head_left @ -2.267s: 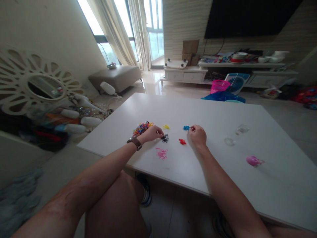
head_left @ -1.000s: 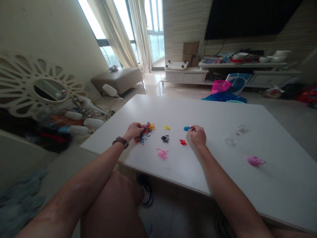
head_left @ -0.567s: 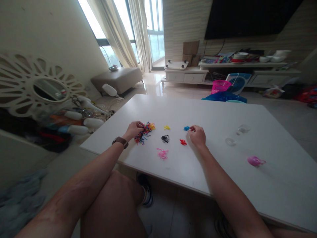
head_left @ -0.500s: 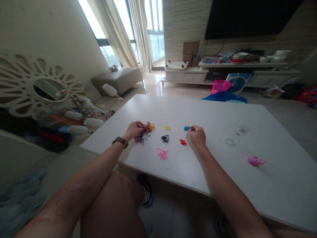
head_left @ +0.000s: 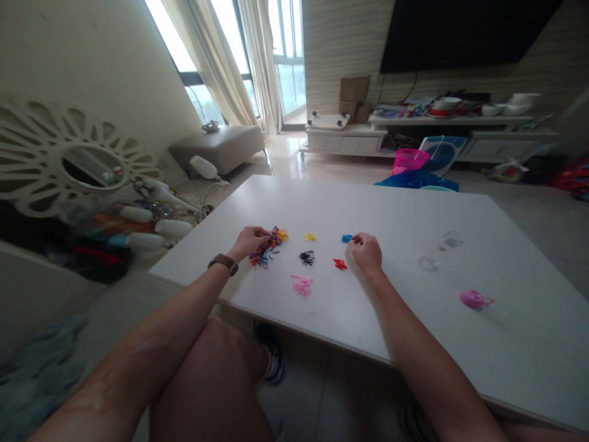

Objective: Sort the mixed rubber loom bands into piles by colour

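Our left hand (head_left: 250, 241) angled down, mixed-colour bands (head_left: 272, 247) at fingertips; our right hand (head_left: 367, 252) curled, blue bands (head_left: 346, 239) at fingertips. Whether either grips, we cannot tell.

Single head cam, worn by the person, sat above the near side of the white table (head_left: 386, 215), facing forward and tilted down. Wide framing: left hand (head_left: 251, 241) and right hand (head_left: 367, 250) mid-frame, about arm's reach out. Far side took in curtains (head_left: 265, 67) and wall-mounted TV (head_left: 460, 37); left side, openwork-framed mirror (head_left: 94, 166); near side, the wearer's knee (head_left: 211, 368).
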Demonstrator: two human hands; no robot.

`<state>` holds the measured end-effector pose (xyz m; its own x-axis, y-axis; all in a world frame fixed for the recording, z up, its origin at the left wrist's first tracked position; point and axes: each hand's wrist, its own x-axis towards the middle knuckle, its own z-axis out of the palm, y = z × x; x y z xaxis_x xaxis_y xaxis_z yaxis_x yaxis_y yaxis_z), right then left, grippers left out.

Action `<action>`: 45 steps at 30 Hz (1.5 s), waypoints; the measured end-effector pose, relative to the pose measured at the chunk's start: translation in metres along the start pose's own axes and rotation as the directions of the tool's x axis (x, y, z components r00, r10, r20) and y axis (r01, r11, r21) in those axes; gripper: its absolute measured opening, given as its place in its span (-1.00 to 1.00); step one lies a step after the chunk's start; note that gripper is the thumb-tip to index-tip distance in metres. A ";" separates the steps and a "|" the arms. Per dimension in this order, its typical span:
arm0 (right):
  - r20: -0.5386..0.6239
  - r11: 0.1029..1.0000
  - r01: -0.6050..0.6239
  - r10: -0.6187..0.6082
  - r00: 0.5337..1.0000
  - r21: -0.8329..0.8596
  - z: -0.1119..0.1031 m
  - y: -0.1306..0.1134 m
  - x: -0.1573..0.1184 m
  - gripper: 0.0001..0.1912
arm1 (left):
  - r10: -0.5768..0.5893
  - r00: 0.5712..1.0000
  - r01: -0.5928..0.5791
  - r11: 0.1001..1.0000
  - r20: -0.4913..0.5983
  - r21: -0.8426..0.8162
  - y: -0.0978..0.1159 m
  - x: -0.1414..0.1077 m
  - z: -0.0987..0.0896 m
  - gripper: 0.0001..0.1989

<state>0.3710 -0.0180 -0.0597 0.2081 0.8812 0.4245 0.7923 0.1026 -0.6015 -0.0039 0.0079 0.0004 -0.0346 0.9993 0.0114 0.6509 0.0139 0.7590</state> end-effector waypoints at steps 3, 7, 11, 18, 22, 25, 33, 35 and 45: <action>0.003 1.000 -0.001 0.001 1.000 -0.001 0.001 0.001 0.000 -0.91 | -0.007 1.000 0.007 1.000 0.004 -0.017 0.001 0.000 0.001 -0.65; 0.003 1.000 0.003 -0.003 1.000 -0.007 0.001 0.001 0.000 -0.91 | -0.011 1.000 0.011 1.000 0.002 -0.010 0.005 -0.003 0.001 -0.63; 0.011 1.000 -0.001 0.001 1.000 -0.008 0.001 0.001 0.000 -0.90 | 0.000 1.000 0.001 0.999 0.026 -0.040 0.007 -0.005 0.001 -0.61; 0.012 1.000 0.010 -0.010 1.000 0.005 0.001 0.001 0.000 -0.90 | 0.000 0.998 0.003 0.998 0.067 -0.057 0.004 -0.004 0.000 -0.66; 0.013 1.000 0.010 -0.010 1.000 0.009 0.001 0.001 0.000 -0.90 | -0.008 0.998 0.011 0.999 0.055 -0.049 0.005 -0.004 0.000 -0.67; 0.015 1.000 0.013 -0.014 1.000 0.004 0.000 0.000 0.000 -0.90 | -0.007 0.999 0.008 0.999 0.040 -0.033 0.005 -0.004 0.000 -0.67; 0.013 0.999 0.045 -0.045 0.999 0.026 -0.001 -0.003 0.000 -0.90 | 0.052 0.992 -0.051 0.999 0.111 -0.010 0.006 -0.004 0.001 -0.67; 0.006 0.998 0.058 -0.059 0.998 0.038 0.000 -0.004 0.000 -0.90 | 0.049 0.983 -0.040 0.998 0.176 -0.053 0.010 -0.005 0.003 -0.67; 0.090 0.936 0.161 -0.198 0.976 0.312 -0.006 -0.028 -0.006 -0.86 | 0.173 0.887 -0.051 0.958 0.427 -0.282 0.044 -0.011 0.048 -0.78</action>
<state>0.3512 -0.0291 -0.0417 -0.0058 0.8814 0.4723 0.5962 0.3822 -0.7060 0.0616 -0.0004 0.0022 0.4058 0.9036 -0.1368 0.4115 -0.0470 0.9102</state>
